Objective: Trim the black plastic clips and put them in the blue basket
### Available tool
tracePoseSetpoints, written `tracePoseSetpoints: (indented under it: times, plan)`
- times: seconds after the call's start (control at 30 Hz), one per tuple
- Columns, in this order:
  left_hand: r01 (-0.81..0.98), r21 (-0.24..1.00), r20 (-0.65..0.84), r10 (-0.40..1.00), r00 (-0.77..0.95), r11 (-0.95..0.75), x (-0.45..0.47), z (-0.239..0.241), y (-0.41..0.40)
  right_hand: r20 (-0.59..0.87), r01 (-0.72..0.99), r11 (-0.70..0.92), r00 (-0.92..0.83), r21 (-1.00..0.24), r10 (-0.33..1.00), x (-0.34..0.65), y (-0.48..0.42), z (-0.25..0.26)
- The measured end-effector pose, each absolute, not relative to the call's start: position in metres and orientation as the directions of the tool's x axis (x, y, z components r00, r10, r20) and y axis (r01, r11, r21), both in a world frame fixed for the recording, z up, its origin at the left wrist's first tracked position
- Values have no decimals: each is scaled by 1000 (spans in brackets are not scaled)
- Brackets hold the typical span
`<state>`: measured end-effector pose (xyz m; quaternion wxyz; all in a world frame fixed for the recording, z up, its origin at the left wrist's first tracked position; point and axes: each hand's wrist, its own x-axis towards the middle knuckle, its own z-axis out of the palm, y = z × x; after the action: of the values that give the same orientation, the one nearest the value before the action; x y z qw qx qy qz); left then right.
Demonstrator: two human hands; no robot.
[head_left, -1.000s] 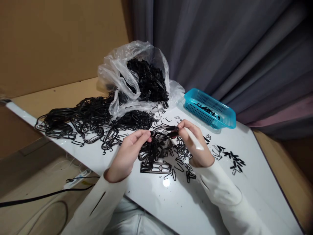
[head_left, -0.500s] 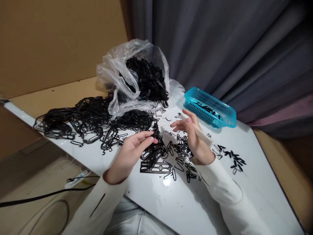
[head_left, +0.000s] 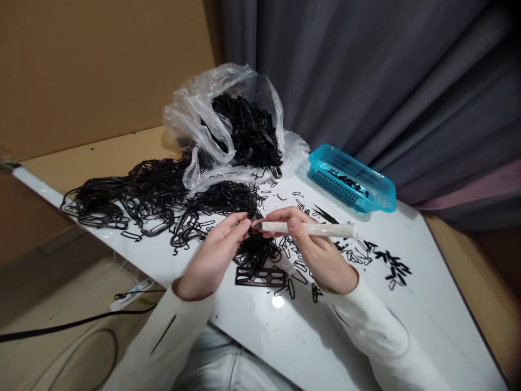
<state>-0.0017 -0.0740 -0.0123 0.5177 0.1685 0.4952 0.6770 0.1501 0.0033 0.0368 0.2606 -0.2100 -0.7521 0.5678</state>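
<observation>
My left hand [head_left: 211, 255] is closed in a pinch on a small black plastic piece [head_left: 251, 231], mostly covered by the fingertips. Across the fingers of my right hand [head_left: 325, 260] lies a white pen-shaped tool [head_left: 317, 229], gripped under the thumb. Its left end points at the left fingertips, and the two hands nearly meet there. Just beneath them is a heap of black plastic pieces [head_left: 256, 255]. A flat black slotted frame [head_left: 264, 277] lies nearer to me, with thin black loops [head_left: 301, 266] strewn beside it.
A clear plastic bag [head_left: 191, 103] full of black parts stands at the back. Tangled black loops [head_left: 150, 212] spread left. A blue basket [head_left: 380, 198] holding black pieces is at back right. Small black pieces [head_left: 396, 266] lie right on the white table [head_left: 285, 347].
My right hand has moved left and turned, bringing the white tool level against the left fingertips. The left hand has barely shifted and keeps its pinch.
</observation>
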Motion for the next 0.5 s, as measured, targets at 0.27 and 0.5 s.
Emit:
tracePoseSetpoints:
  times: [0.27, 0.5]
  plan:
    - [-523, 852, -259, 884, -390, 19, -1, -11, -75, 163, 6, 263, -772, -965, 614, 150, 5, 33]
    - [-504, 864, -211, 900, -381, -10, -2, -13, -74, 190, -3, 290, -762, -957, 619, 151, 6, 34]
